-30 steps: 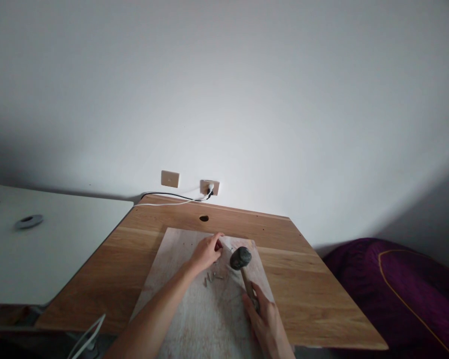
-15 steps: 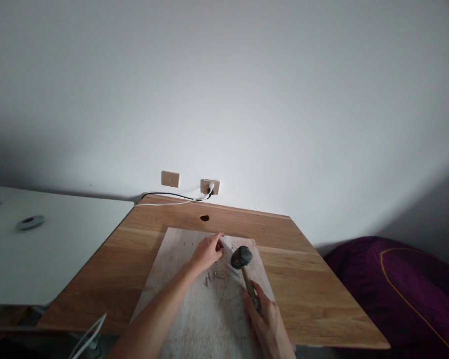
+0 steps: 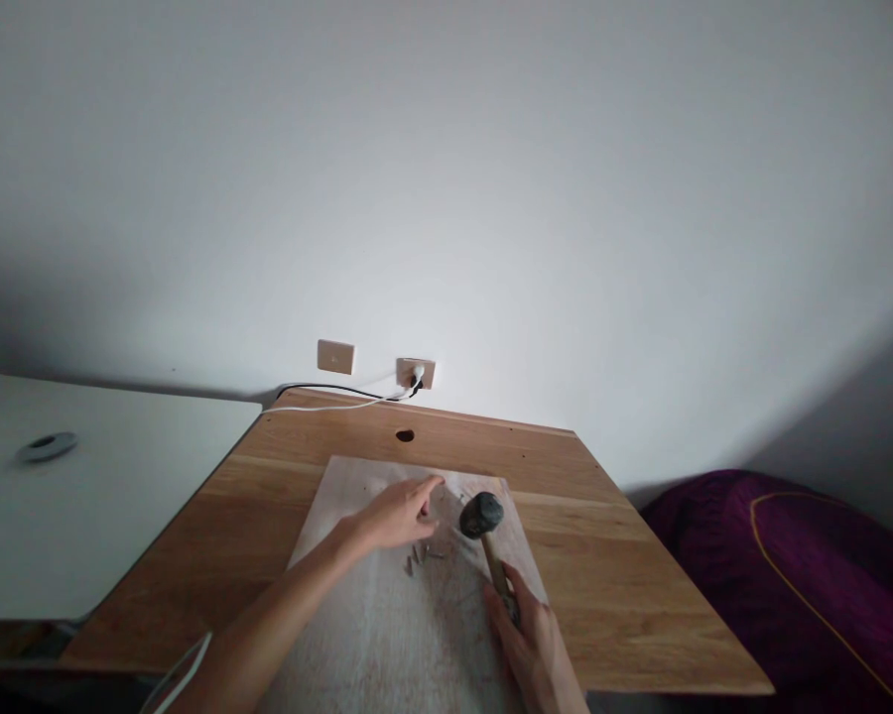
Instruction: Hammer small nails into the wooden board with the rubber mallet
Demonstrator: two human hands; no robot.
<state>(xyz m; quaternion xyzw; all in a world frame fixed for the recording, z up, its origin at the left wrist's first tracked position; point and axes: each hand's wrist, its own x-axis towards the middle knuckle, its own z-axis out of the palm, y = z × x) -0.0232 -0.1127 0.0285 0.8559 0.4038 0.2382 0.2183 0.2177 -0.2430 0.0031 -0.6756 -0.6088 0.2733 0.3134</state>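
My right hand (image 3: 527, 630) is wrapped round the wooden handle of a rubber mallet (image 3: 482, 516). Its black head is raised over the right part of a pale, scuffed board (image 3: 387, 625). My left hand (image 3: 400, 511) hovers at or just above the board, left of the mallet head; I cannot tell whether it touches. Its index finger points right, the thumb stands apart below, and nothing shows between them. Several small metal screws or nails (image 3: 417, 558) lie loose on the board just below that hand. A tiny piece near the mallet head is too small to make out.
The board lies on a wooden tabletop (image 3: 625, 585) with a cable hole (image 3: 405, 435). White and black cables run along its back edge to a wall socket (image 3: 416, 374). At left, a white table (image 3: 141, 486) holds a grey ring-shaped object (image 3: 48, 446). A purple beanbag (image 3: 706, 555) sits right.
My left hand has drawn back slightly left and down, its thumb and index finger spreading apart. The right hand and mallet have hardly moved. The view has shifted slightly.
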